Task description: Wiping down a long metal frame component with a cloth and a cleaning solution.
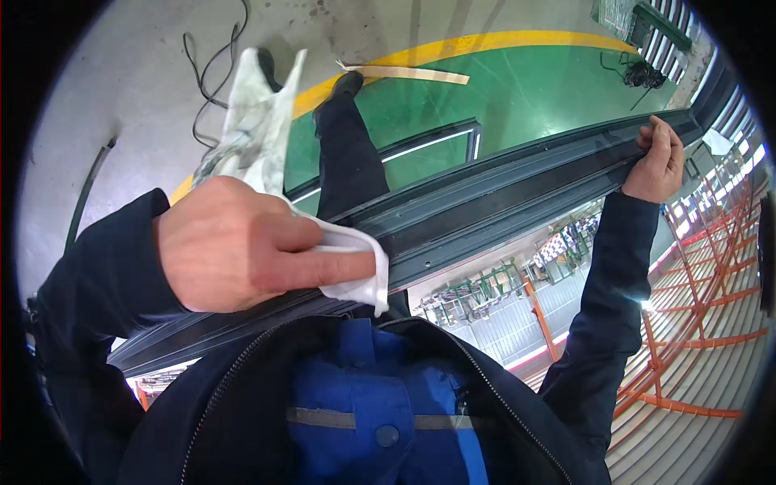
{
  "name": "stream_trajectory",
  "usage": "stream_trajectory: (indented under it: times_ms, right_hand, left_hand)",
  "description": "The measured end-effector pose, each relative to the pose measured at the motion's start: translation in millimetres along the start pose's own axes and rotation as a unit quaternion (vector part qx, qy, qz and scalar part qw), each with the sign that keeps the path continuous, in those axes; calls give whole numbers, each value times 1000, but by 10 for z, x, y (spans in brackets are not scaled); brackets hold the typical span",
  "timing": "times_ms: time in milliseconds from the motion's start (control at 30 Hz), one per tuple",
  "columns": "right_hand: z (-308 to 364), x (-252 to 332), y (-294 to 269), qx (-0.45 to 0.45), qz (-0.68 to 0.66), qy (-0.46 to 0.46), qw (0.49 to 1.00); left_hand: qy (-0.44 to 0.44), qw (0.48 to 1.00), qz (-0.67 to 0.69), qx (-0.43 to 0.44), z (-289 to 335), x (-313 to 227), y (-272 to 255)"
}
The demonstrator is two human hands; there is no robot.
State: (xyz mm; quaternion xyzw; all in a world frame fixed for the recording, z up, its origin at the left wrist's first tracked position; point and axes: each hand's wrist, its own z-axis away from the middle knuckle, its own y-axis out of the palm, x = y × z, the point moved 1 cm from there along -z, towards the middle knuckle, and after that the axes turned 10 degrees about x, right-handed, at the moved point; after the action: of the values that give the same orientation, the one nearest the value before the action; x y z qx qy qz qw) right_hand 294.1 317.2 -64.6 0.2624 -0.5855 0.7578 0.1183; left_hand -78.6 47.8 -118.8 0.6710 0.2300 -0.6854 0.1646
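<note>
A dark grey metal frame profile (485, 179) with grooves along it runs slantwise across in front of my body, rising toward the right. In my left hand (234, 246) is a white, grey-smudged cloth (263, 133), its fingers closed on it. One fold of the cloth lies against the profile beneath the stretched index finger, and the rest trails away beyond the hand. Far along the profile to the right, my right hand (659, 166) is closed on its edge with bent fingers; the fingertips are partly hidden.
Shiny glass (485, 299) on the near side mirrors the hall and its orange beams. Beyond the profile are a smaller dark frame (473, 141), a dark-trousered leg (347, 145), a flat strip (416, 74) and black cables (194, 105) on the grey and green floor.
</note>
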Motion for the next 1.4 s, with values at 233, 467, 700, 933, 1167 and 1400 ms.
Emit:
stream_trajectory:
  times_ms: [233, 467, 700, 933, 1167, 1400]
  right_hand:
    - [-36, 8, -85, 22, 67, 10, 997]
    - [-59, -18, -100, 30, 76, 26, 996]
    - [-76, -15, -95, 33, 72, 39, 996]
    - [-72, -30, -104, 23, 77, 47, 996]
    - [-76, -55, -78, 20, 79, 41, 996]
    - [-112, -63, -104, 32, 61, 38, 997]
  left_hand:
    - [-10, 997, 69, -33, 231, 50, 228]
    - [19, 989, -150, -1, 73, 97, 185]
    - [103, 978, -172, -54, -351, 340, 74]
    - [109, 980, -167, 10, -364, 364, 78]
    - [83, 987, -117, -66, -650, 276, 14]
    - [-56, 978, 186, -77, -673, 257, 140]
